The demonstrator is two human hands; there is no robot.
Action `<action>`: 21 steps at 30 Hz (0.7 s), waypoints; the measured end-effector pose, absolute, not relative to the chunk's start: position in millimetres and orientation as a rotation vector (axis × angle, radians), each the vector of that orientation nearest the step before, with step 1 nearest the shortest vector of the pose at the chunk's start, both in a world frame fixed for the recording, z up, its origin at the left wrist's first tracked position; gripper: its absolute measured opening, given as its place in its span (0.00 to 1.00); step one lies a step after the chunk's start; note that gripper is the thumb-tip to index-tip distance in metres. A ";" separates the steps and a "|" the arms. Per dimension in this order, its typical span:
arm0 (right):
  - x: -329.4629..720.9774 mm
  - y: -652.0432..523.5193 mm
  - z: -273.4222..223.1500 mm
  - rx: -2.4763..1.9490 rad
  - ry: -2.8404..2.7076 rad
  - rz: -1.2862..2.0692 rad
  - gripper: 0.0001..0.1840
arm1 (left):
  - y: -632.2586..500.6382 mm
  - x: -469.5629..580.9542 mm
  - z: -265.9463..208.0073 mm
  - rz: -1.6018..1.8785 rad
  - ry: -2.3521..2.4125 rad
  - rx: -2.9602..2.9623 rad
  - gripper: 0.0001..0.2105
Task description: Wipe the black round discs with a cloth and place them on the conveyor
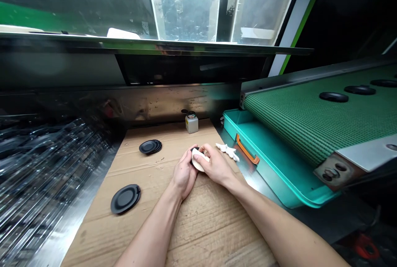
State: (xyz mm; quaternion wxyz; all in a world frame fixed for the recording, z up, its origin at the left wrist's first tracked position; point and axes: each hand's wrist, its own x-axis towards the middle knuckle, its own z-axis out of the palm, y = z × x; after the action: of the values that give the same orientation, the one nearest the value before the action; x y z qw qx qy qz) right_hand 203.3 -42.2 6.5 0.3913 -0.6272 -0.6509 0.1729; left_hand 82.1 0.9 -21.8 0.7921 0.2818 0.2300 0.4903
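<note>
Close together over the cardboard sheet (198,229) are both my hands. My left hand (183,176) is closed round a black disc-like part (195,149), mostly hidden by the fingers and a white pad. My right hand (215,167) grips that white pad (198,162), perhaps folded cloth, and presses it against the black part. To the left lie a small fanned stack of black round covers (150,147) and, nearer to me, another black round cover (125,199). A crumpled white cloth (228,151) rests just right of my right hand.
A small bottle (192,123) with a metal top stands at the cardboard's far edge. On the right, a teal tray (273,180) with an orange handle sits under a green conveyor belt (310,122) carrying black discs (333,97). Clear plastic trays (46,188) pile up at left.
</note>
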 end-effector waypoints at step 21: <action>198.8 -34.8 0.6 -2.000 -1.831 -0.117 0.21 | 0.9 81.7 -24.0 1.063 0.549 0.595 0.09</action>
State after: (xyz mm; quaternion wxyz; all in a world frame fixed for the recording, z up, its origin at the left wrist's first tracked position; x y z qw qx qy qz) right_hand 198.8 -34.8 0.6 0.2123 -0.7201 -0.6592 -0.0423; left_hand 81.7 0.9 -24.0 0.7849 0.2760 0.2546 0.4930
